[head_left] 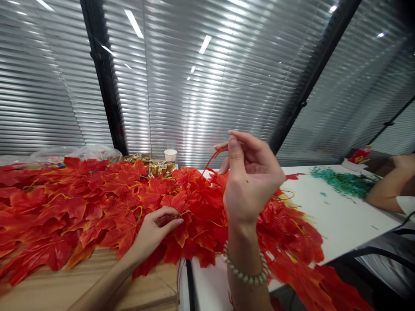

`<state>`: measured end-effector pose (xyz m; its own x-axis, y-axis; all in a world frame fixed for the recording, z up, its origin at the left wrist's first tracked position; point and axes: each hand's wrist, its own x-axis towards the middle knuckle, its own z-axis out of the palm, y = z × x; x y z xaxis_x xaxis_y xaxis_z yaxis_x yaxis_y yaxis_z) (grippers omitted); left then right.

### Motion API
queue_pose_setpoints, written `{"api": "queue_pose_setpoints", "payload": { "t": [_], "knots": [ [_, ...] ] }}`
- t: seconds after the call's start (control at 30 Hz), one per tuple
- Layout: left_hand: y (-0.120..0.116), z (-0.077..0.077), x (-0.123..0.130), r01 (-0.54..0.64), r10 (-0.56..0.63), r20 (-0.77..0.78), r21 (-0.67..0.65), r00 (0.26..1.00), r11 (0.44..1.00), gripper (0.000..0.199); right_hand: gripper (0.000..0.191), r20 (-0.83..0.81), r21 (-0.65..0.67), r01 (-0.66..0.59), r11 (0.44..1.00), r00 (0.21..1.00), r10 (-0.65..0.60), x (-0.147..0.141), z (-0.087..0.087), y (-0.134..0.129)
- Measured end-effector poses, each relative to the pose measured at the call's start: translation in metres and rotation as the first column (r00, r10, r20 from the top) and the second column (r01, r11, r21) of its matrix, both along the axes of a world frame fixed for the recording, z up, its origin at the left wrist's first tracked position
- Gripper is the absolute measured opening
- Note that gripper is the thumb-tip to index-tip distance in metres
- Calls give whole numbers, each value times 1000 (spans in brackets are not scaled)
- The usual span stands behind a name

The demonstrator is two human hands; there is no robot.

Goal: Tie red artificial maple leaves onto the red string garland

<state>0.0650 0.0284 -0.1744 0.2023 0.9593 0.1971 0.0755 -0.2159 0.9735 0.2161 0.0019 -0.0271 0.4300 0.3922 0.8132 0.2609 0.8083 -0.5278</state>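
My right hand (248, 172), with a bead bracelet (246, 268) on its wrist, is raised above a heap of red artificial maple leaves (110, 203). Its thumb and fingers pinch a thin red cord (212, 159), which runs down to the left into the leaves. Lower and to the left, my left hand (160, 226) rests against the leaves. Thumb and index finger there close near a yellow stem (185, 212) and the edge of a leaf; what exactly lies between the fingertips is partly hidden.
Beyond the leaves stand a paper cup (170, 154), gold wrapped packets (161, 168) and clear plastic bags (94, 152). Teal foliage (345, 181) lies on the white table (346, 220) at right, beside another person's arm (389, 185). Blinds cover the glass behind.
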Motion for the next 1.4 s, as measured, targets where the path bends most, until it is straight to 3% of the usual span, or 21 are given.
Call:
{"api": "queue_pose_setpoints", "payload": {
  "t": [0.13, 0.33, 0.63, 0.93, 1.13, 1.4],
  "knots": [
    [4, 1, -6, 36, -34, 25, -66, 999, 997, 18, 19, 63, 4, -44, 999, 997, 44, -3, -1, 1],
    [3, 9, -3, 206, -204, -59, 31, 977, 978, 16, 16, 79, 3, -67, 998, 995, 67, 0, 2, -2],
    [-1, -1, -5, 194, -186, -79, 111, 979, 975, 19, 16, 86, 52, -131, 990, 988, 126, -5, 4, -23],
    [-5, -6, -2, 159, -120, -190, 208, 974, 965, 18, 14, 48, -12, -189, 982, 981, 189, -11, 3, -17],
    [-2, -4, -4, 99, -79, -147, 129, 986, 987, 20, 15, 71, -62, -229, 971, 970, 234, -16, 1, -18],
    [-10, -1, 4, 45, -44, 22, -38, 999, 998, 25, 18, 396, -201, -321, 925, 838, 377, -29, -2, -17]
  ]
}}
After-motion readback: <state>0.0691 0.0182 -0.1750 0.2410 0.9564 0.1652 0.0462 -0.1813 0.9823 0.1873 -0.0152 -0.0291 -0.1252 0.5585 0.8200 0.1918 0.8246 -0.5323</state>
